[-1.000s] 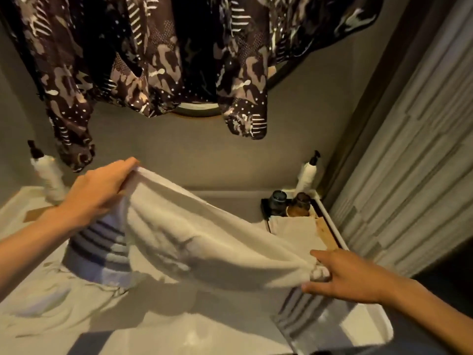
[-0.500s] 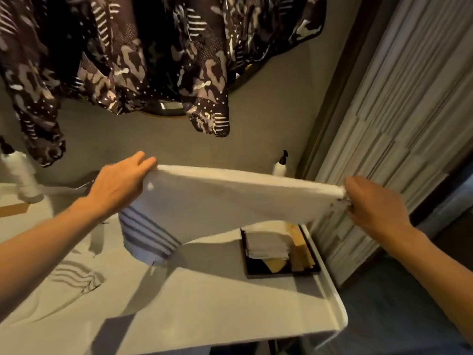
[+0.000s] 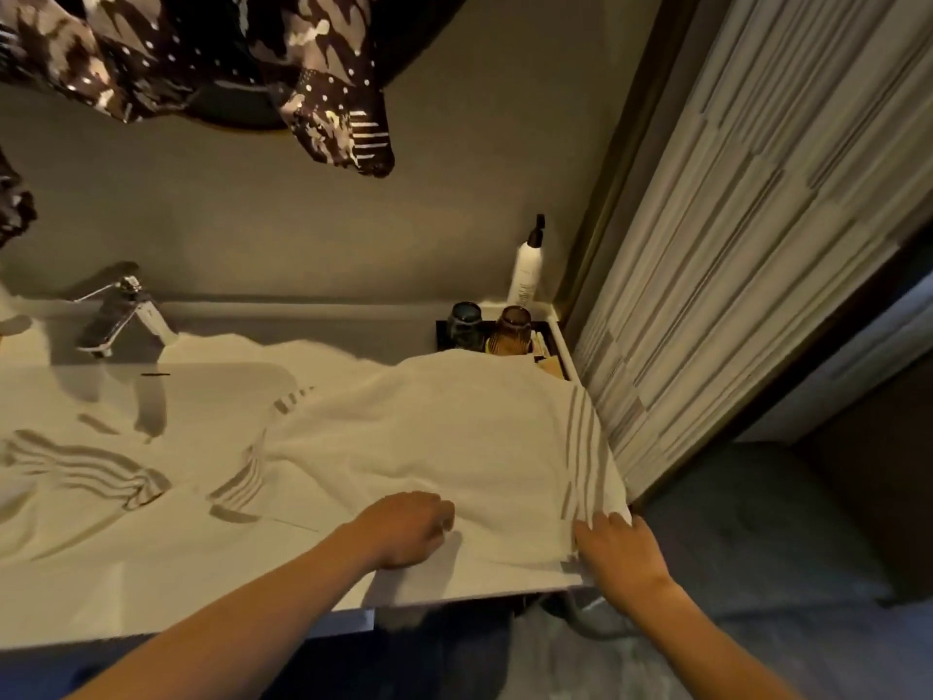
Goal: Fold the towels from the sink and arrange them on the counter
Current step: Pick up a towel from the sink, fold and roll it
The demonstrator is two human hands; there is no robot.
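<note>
A white towel (image 3: 444,437) with grey stripes lies spread over the right end of the white counter (image 3: 176,578), draping over the tray at the back. My left hand (image 3: 409,530) grips its near edge with curled fingers. My right hand (image 3: 613,550) holds the towel's near right corner at the counter's edge. Another striped towel (image 3: 86,472) lies crumpled in the sink at the left.
A chrome faucet (image 3: 118,315) stands behind the sink. At the back right are a dark tray with two cups (image 3: 487,330) and a white pump bottle (image 3: 527,267). Patterned clothing (image 3: 212,53) hangs above. A ribbed wall (image 3: 732,245) closes the right side.
The towel, held stretched in the air between both hands, has come down onto the counter's right end. Both hands have lowered to its near edge.
</note>
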